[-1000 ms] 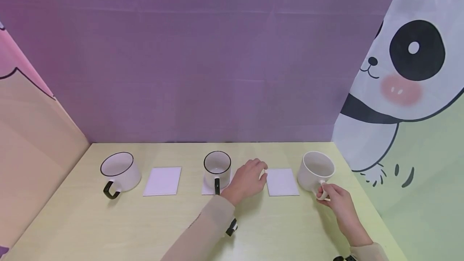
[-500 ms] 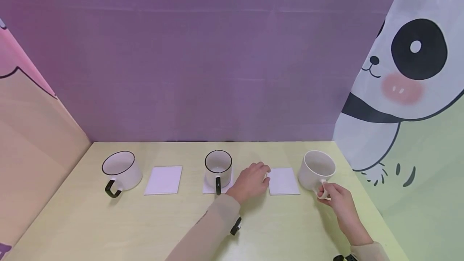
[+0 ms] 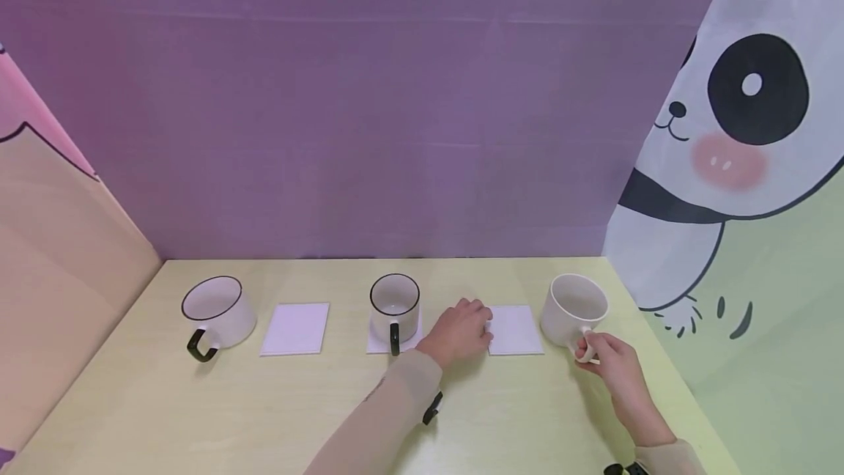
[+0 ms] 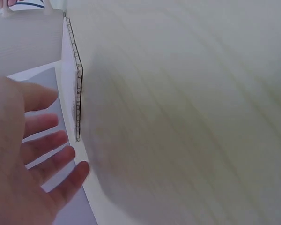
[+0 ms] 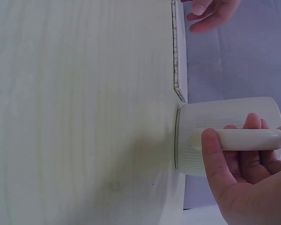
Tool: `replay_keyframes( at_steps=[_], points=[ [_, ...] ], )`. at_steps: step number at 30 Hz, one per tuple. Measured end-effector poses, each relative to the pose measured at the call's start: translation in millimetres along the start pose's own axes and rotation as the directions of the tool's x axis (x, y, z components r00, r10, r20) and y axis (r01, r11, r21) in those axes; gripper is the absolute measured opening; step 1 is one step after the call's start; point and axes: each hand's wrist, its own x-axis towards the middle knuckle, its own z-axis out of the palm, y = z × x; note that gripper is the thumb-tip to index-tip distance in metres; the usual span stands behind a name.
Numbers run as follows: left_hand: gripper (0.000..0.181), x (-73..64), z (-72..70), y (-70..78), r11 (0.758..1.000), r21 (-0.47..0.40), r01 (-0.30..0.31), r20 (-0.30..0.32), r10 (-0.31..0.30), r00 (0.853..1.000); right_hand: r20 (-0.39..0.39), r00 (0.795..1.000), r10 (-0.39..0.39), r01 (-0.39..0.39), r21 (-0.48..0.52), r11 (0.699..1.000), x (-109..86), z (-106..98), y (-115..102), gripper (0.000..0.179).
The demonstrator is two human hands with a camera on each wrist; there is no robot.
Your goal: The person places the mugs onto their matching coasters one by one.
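Observation:
My right hand (image 3: 616, 369) grips the handle of a plain white mug (image 3: 572, 314) at the right of the table. The right wrist view shows its fingers curled round the handle (image 5: 248, 139), and the mug stands upright. At the left edge of a square white coaster (image 3: 516, 330) is my left hand (image 3: 458, 332). Its fingers are spread and loosely bent in the left wrist view, beside the coaster (image 4: 70, 79), with nothing held. Whether a fingertip touches the coaster I cannot tell.
A black-rimmed white mug (image 3: 395, 303) stands on a middle coaster (image 3: 378, 344), its black handle facing me. Further left lie another white coaster (image 3: 295, 329) and a wider black-rimmed mug (image 3: 227, 314). A purple backdrop (image 3: 395, 130) rises behind the table.
My left hand has moved slightly to the right and down, closer to the right coaster's left edge. My right hand and the plain mug stay in place.

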Motion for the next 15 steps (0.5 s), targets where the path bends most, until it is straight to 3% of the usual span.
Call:
replay_keyframes(
  at_steps=[5, 10, 15],
  points=[
    [0.027, -1.1, -1.7, 3.2, 1.0, -0.007, 0.021, 0.063, -0.021, 0.998, 0.008, 1.0, -0.009, 0.009, -0.003, 1.0, -0.5, 0.2, -1.5, 0.031],
    [0.014, -2.1, 0.4, 2.6, 1.0, 0.02, 0.009, 0.076, -0.01, 0.997, 0.006, 1.0, -0.015, 0.015, 0.005, 1.0, -1.0, 0.5, -1.1, 0.031],
    [0.014, -3.5, 2.5, 1.7, 1.0, 0.031, 0.0, 0.083, -0.003, 0.997, 0.005, 1.0, -0.015, 0.015, -0.001, 1.0, -1.2, 0.6, 0.1, 0.032]
  ],
)
